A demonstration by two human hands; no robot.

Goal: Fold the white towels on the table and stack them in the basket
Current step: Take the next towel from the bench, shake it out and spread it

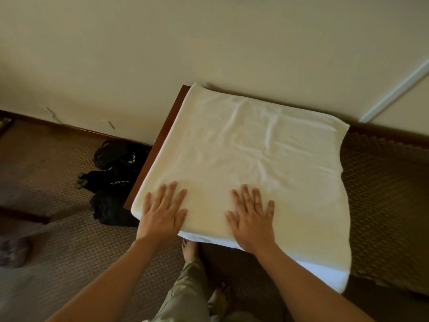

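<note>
your fingers [173, 194] lie straight and a little spread on both hands, flat on the cloth and gripping nothing; the white towel [250, 163] is the largest thing here, lying doubled over the table [160, 140] with its far edge at the table's back edge by the wall, its left edge just inside the table's left edge where a strip of dark wood shows, and its right and near parts hanging over the right edge and the near right corner; your left hand [162, 212] presses near the table's near left corner and your right hand [251, 217] presses along the near edge toward the middle; to do this smoothing well, i'd judge you should sweep both palms outward from the centre toward the far edge and the right edge, since creases run across the middle; keep the layers' edges matched at the near edge, where a lower layer peeks out below; the overhang at the right could drag the cloth off, so pull it back onto the table before the next fold; no basket is in view, so i cannot tell what it holds; dark bags [116, 173] lie on the floor beside the table's left edge.
</note>
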